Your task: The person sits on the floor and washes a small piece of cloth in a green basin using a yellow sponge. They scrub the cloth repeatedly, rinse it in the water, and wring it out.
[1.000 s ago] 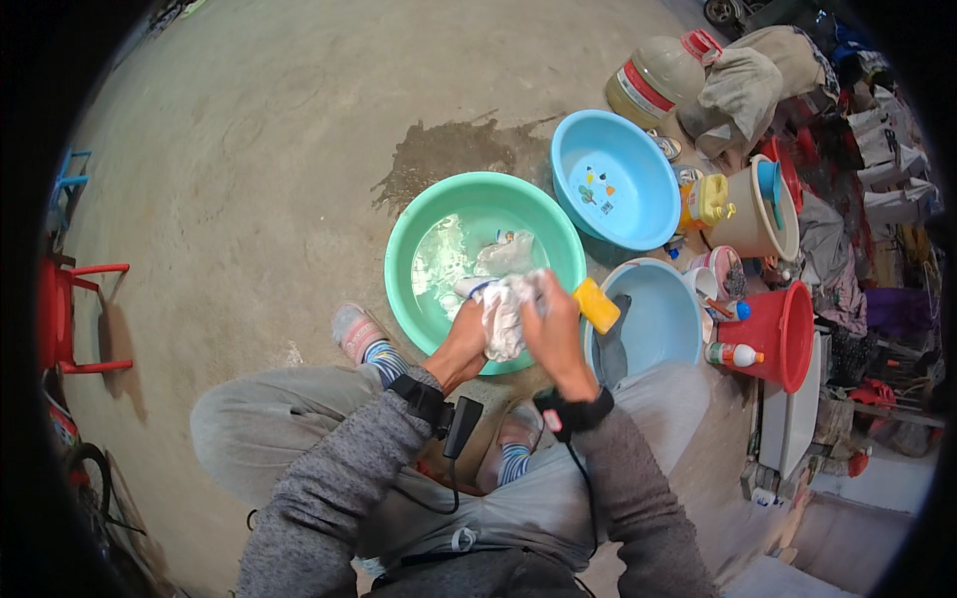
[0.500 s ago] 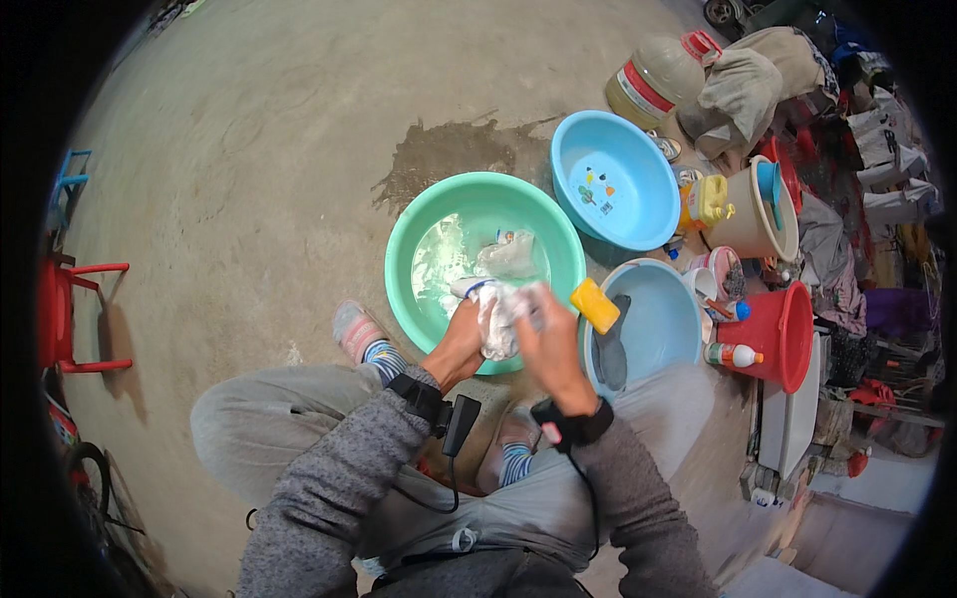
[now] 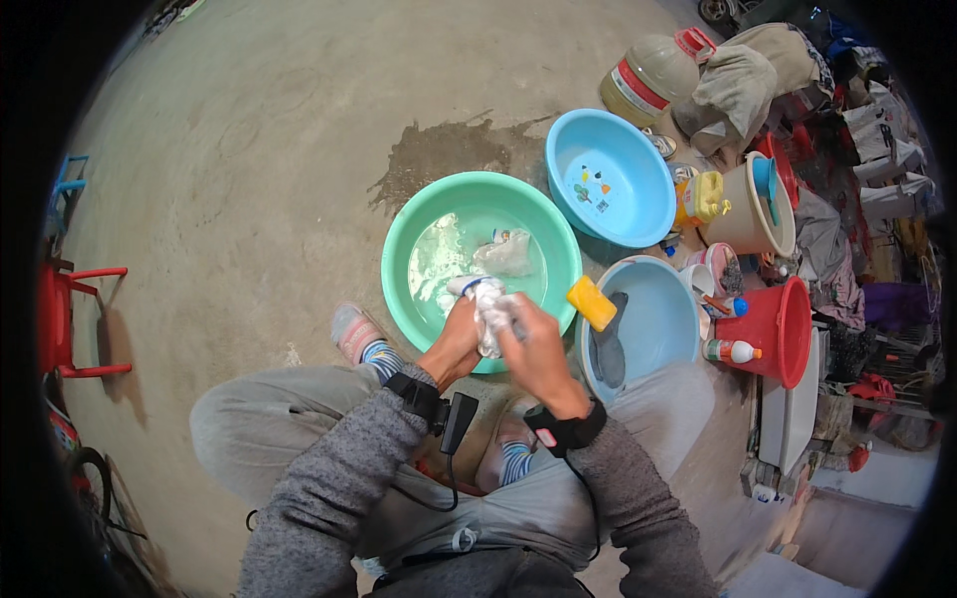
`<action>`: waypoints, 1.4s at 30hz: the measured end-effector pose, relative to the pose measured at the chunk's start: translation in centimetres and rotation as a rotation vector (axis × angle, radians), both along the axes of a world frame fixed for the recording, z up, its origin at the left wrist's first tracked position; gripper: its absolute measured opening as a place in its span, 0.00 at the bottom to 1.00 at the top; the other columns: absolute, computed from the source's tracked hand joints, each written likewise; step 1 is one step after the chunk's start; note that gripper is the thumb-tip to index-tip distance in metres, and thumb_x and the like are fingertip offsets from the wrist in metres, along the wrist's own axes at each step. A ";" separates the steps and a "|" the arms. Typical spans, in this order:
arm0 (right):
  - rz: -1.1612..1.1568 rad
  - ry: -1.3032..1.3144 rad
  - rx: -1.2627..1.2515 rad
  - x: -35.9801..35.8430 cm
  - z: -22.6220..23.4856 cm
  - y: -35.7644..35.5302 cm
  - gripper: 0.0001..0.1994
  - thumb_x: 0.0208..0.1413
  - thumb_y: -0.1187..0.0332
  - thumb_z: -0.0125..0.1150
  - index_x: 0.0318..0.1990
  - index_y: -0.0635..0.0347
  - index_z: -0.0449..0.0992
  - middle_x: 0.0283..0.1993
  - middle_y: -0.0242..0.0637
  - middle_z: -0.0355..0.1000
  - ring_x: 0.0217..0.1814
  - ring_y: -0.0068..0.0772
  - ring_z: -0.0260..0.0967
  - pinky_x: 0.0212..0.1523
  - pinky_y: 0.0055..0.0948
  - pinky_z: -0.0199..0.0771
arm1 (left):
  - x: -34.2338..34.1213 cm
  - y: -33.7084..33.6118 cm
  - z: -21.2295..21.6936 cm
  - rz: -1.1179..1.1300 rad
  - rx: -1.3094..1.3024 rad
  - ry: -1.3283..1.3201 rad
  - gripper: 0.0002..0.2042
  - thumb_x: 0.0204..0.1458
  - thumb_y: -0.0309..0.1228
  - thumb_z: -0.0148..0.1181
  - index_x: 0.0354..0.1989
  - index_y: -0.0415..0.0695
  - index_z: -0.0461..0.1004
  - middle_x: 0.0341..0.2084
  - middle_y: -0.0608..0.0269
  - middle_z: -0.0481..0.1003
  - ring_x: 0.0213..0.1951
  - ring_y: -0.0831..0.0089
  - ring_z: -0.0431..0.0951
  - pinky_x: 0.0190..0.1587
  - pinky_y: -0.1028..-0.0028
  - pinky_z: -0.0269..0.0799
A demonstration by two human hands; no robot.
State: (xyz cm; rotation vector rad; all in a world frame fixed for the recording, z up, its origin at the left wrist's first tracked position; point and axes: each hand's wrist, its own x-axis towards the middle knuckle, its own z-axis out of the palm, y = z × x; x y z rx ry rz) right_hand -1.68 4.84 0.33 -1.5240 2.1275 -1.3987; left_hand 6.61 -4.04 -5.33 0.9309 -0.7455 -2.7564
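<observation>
Over the near side of a green basin [image 3: 391, 284] of water, my left hand [image 3: 455, 341] is closed around a bunched, sudsy white sock [image 3: 488, 319] with a blue band. My right hand [image 3: 539, 347] grips the same sock from the other side, its fingers slightly blurred. Another pale wet cloth piece [image 3: 506, 256], perhaps a second sock, lies in the water. A yellow soap bar [image 3: 592, 303] sits on the rim of the pale blue basin [image 3: 663, 314] at the right. Inside that basin lies a dark grey sock [image 3: 607, 351].
Beyond stands a bright blue basin [image 3: 613, 179] with printed pictures. Along the right are a yellow jug [image 3: 702, 197], a beige bucket [image 3: 738, 224], a red bucket [image 3: 788, 334] and a white bottle [image 3: 733, 351]. A large clear jug [image 3: 653, 75] stands far right; a red chair [image 3: 95, 319] stands left.
My right hand has drawn slightly left and down, closer to my left hand, and the white sock is bunched more tightly between them. The basins and soap stay put.
</observation>
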 end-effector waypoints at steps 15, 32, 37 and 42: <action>-0.056 0.085 0.038 0.6 0.0 0.2 0.05 0.51 0.79 0.54 0.36 0.68 0.70 0.32 0.50 0.72 0.34 0.49 0.73 0.35 0.35 0.71 | 0.0 -0.2 0.4 0.008 0.007 0.054 0.12 0.64 0.33 0.44 0.52 0.43 0.68 0.42 0.65 0.74 0.40 0.75 0.76 0.39 0.75 0.76; -0.290 -0.128 0.137 -0.3 0.0 -0.1 0.07 0.52 0.77 0.54 0.39 0.67 0.70 0.33 0.53 0.70 0.37 0.54 0.72 0.36 0.38 0.69 | 0.1 -0.2 0.7 -0.026 0.029 0.090 0.10 0.63 0.34 0.47 0.47 0.44 0.70 0.38 0.67 0.75 0.37 0.77 0.77 0.38 0.76 0.76; -0.192 -0.074 0.121 -0.6 -1.0 0.0 0.07 0.52 0.78 0.54 0.39 0.68 0.70 0.32 0.52 0.71 0.36 0.53 0.73 0.36 0.36 0.71 | -0.2 0.1 1.3 0.039 0.027 0.009 0.09 0.63 0.35 0.48 0.43 0.46 0.70 0.33 0.70 0.73 0.33 0.80 0.74 0.34 0.77 0.73; -0.092 -0.011 0.048 1.9 -0.5 0.5 0.06 0.53 0.78 0.53 0.38 0.68 0.69 0.30 0.53 0.71 0.34 0.55 0.72 0.34 0.38 0.71 | -0.2 -0.6 1.0 0.007 0.008 0.043 0.11 0.63 0.35 0.46 0.47 0.44 0.70 0.36 0.69 0.73 0.34 0.80 0.74 0.33 0.77 0.73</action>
